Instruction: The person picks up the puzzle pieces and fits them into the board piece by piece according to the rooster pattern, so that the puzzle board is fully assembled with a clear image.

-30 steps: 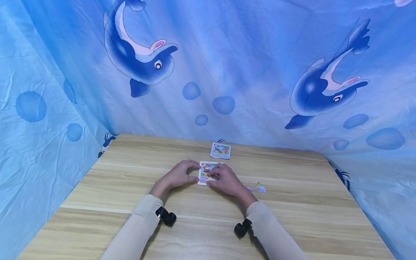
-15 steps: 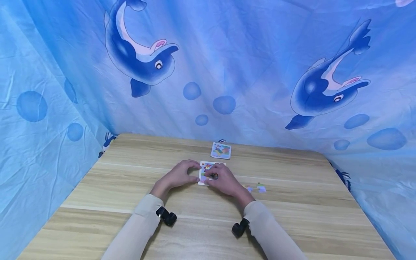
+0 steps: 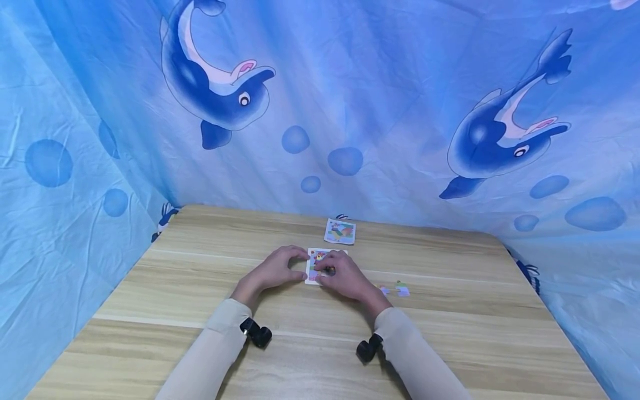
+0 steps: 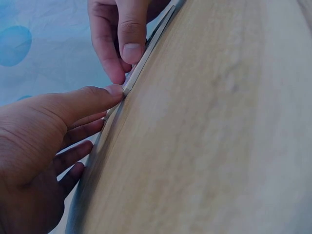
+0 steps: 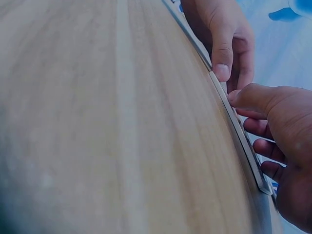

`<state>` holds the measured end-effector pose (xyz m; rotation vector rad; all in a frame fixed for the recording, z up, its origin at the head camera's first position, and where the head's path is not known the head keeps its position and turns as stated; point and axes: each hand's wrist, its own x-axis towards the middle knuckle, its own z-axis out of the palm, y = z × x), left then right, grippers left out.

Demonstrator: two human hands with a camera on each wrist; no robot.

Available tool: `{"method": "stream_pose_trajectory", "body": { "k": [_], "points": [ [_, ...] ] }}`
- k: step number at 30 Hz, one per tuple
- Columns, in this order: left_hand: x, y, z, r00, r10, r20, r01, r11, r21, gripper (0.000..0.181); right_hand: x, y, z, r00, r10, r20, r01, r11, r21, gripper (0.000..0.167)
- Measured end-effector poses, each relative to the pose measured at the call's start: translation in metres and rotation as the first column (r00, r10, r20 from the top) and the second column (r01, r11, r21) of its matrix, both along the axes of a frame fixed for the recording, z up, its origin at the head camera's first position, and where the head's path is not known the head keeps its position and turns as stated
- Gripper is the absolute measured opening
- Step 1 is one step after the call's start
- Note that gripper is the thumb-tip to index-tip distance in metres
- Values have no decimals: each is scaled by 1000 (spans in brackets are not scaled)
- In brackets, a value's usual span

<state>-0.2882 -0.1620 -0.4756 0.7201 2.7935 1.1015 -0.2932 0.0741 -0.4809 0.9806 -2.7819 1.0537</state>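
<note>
In the head view, a small white-framed jigsaw puzzle board [image 3: 311, 261] with a colourful bird picture lies flat on the wooden table. My left hand [image 3: 272, 268] holds its left side, thumb at the near corner and forefinger at the far one. The left wrist view shows the left thumb [image 4: 92, 101] against the board's edge. Over the picture, my right hand [image 3: 346, 276] has its fingers bent, with thumb and forefinger pinching a puzzle piece that they mostly hide. The right wrist view shows the right thumb [image 5: 253, 99] just above the board's near edge [image 5: 243, 141].
Behind the board lies a printed picture card [image 3: 340, 231] of a similar bird. Two loose puzzle pieces [image 3: 402, 289] lie to the right, beside the right wrist. The wooden table [image 3: 310, 355] ends at a blue dolphin-print curtain [image 3: 380, 111] at the back.
My right hand has shifted slightly left over the puzzle board, its forefinger bending closer to the thumb, then kept almost still. The left hand stays in place at the board's left side.
</note>
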Motion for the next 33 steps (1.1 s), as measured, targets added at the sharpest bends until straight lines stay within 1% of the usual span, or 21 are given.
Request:
{"method": "stream_pose_trajectory", "body": {
  "k": [5, 9, 12, 16, 19, 22, 25, 28, 33],
  "points": [
    [0, 1, -1, 1000, 5, 3, -5, 1000, 7, 47, 0, 0, 0, 1000, 4, 1, -4, 1000, 2, 20],
    [-1, 0, -1, 1000, 2, 5, -2, 1000, 7, 46, 2, 2, 2, 1000, 3, -11, -3, 1000, -4, 19],
    [0, 0, -1, 1000, 5, 6, -5, 1000, 3, 47, 6, 7, 6, 1000, -11, -13, 10, 1000, -24, 19],
    [0, 0, 0, 999, 19, 28, -19, 1000, 3, 48, 10, 19, 13, 999, -38, 3, 38, 998, -43, 21],
    [0, 0, 1, 999, 26, 45, -27, 1000, 5, 49, 12, 32, 15, 998, -62, 9, 62, 998, -33, 23],
    [0, 1, 1, 999, 26, 41, -27, 1000, 5, 49, 13, 51, 15, 996, -90, 5, 90, 996, -24, 24],
    [1, 2, 2, 999, 28, 47, -29, 999, 14, 48, 16, 73, 14, 994, -106, -31, 105, 994, -28, 24],
    [2, 2, 2, 998, 29, 59, -31, 999, 22, 48, 22, 95, 13, 991, -126, -42, 125, 991, -42, 26],
    [2, 0, 1, 998, 30, 54, -31, 999, 13, 49, 29, 126, 8, 984, -177, -28, 176, 984, -39, 25]
  ]
}}
